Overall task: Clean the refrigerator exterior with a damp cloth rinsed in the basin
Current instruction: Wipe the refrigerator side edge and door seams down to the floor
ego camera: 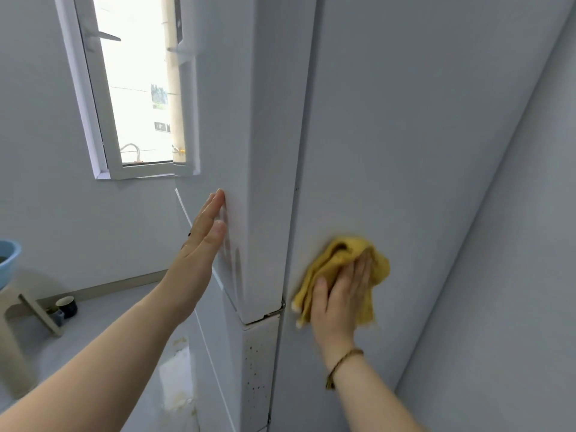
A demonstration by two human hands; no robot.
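Observation:
The white refrigerator fills the middle and right of the head view, with its side panel facing me. My right hand presses a crumpled yellow cloth flat against that side panel, fingers straight. My left hand rests with straight fingers on the upper door's front face, near its edge. Dark specks dot the edge of the lower door. A blue basin shows at the far left edge, mostly cut off.
The basin stands on a beige plastic stool. A dark cup sits on the floor by the wall. An open window is behind the fridge. A wall runs close along the fridge's right side.

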